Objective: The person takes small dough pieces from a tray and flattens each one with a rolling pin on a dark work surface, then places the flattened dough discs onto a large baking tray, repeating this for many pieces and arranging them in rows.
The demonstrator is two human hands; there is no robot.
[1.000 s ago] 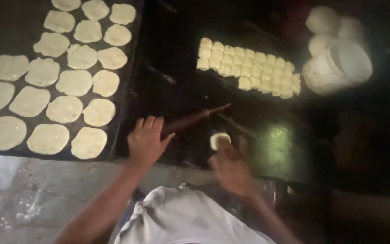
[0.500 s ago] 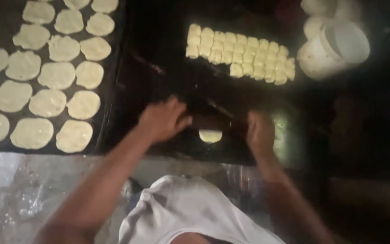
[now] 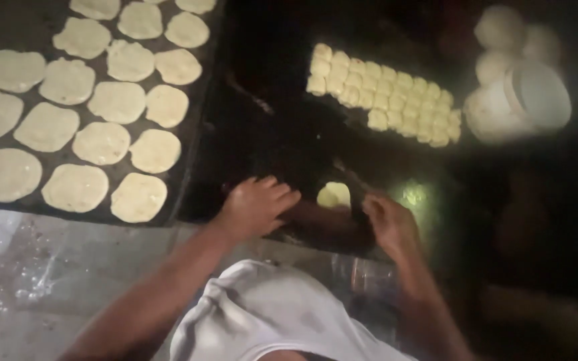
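Far left: flat, round, pale discs in rows on a dark tray. Left hand and right hand curl over a dark rolling pin at the board's near edge; dough piece just behind it. Earlier the pin lay angled, right hand on the dough.
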